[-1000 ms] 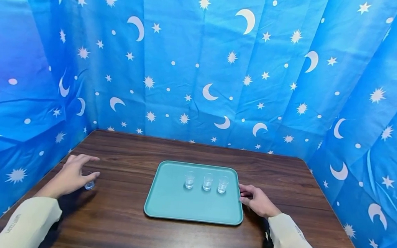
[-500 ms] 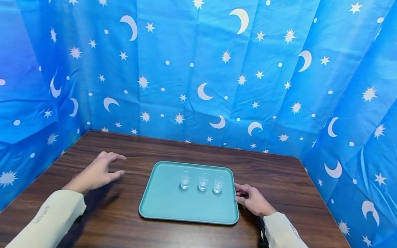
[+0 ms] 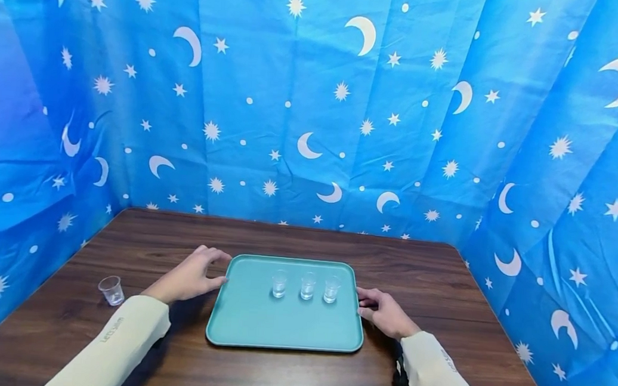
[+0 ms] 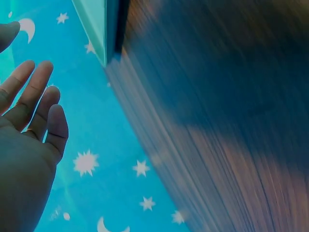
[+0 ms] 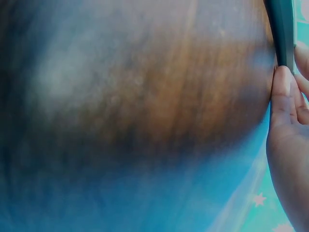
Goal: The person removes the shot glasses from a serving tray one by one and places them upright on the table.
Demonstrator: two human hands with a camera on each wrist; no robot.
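Note:
A rectangular teal tray (image 3: 283,329) lies on the wooden table in the head view. Three small clear shot glasses stand in a row on it: a left one (image 3: 278,286), a middle one (image 3: 307,288) and a right one (image 3: 331,291). My left hand (image 3: 190,278) is at the tray's left edge, thumb and fingers spread apart, with nothing between them. At the opposite edge, my right hand (image 3: 385,315) touches the rim with its fingertips. The right wrist view has the thumb (image 5: 283,92) right at the tray's edge (image 5: 284,34).
Another clear shot glass (image 3: 112,290) stands on the table at the left, beyond my left sleeve (image 3: 115,341). Blue curtains (image 3: 315,109) with white moons and stars enclose the back and both sides of the brown table (image 3: 285,383).
My left hand has moved right, from the lone shot glass at the left to the tray's left edge. That glass now shows fully. The right hand stays at the tray's right edge.

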